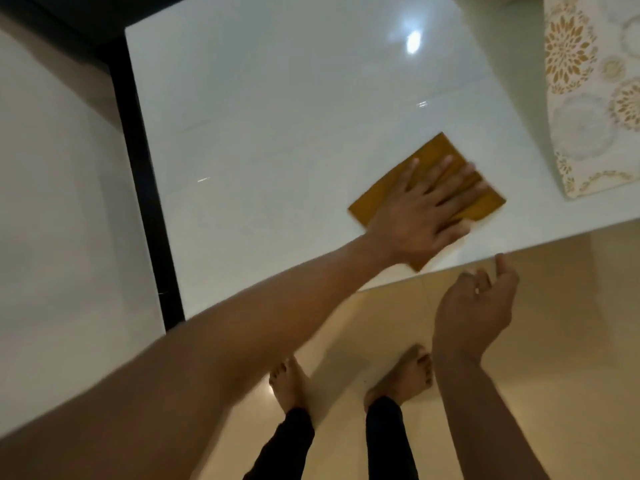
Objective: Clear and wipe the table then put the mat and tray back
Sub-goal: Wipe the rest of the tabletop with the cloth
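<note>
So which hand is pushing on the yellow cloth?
The left hand, pressed flat on the mustard-yellow folded cloth. The right hand hangs cupped below the white table's edge.

The glossy white rectangular table takes up most of what I can see, its surface shining with a ceiling light's reflection. A folded mustard-yellow cloth lies flat near the front edge, and a cream mat with gold flower print lies along the far right side, well apart from the cloth.
</note>
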